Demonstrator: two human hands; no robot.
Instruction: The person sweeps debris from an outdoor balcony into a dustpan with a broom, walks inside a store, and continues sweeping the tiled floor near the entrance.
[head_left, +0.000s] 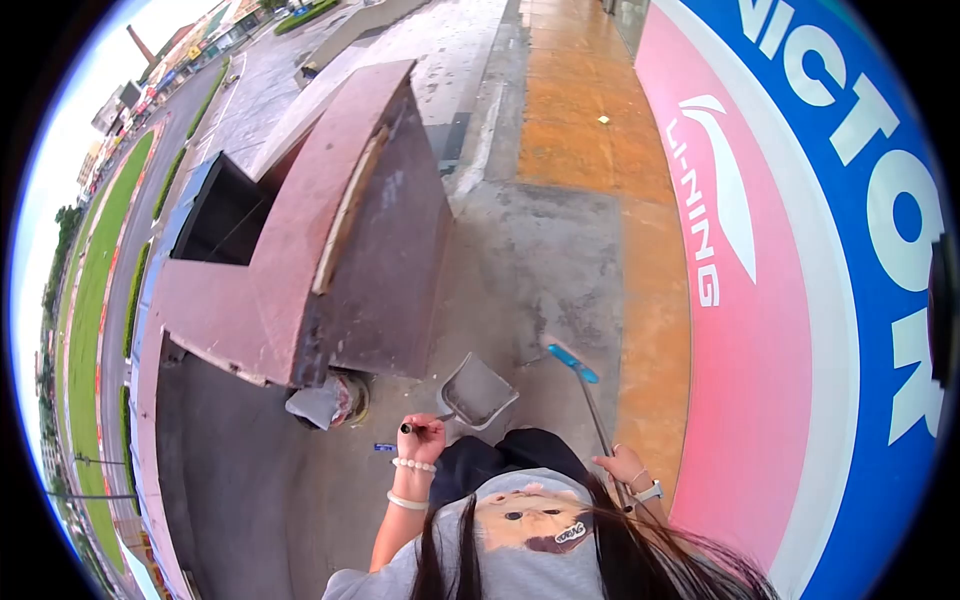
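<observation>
Two firm grips: your left hand (421,431) grounds the dustpan (478,392), your right hand (624,466) angles the broom (573,363) toward it.

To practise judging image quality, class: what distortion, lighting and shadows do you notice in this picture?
Head view: strong fisheye curves the pink-and-blue printed banner and the road, with black corners around the frame; flat overcast daylight, only faint shadows beneath the grey metal dustpan and blue-headed broom; sky at left washed out white.

red stone ledge (300,250) | lined bin (330,402) | pink-blue banner (760,300) | grey paving (540,260)
</observation>
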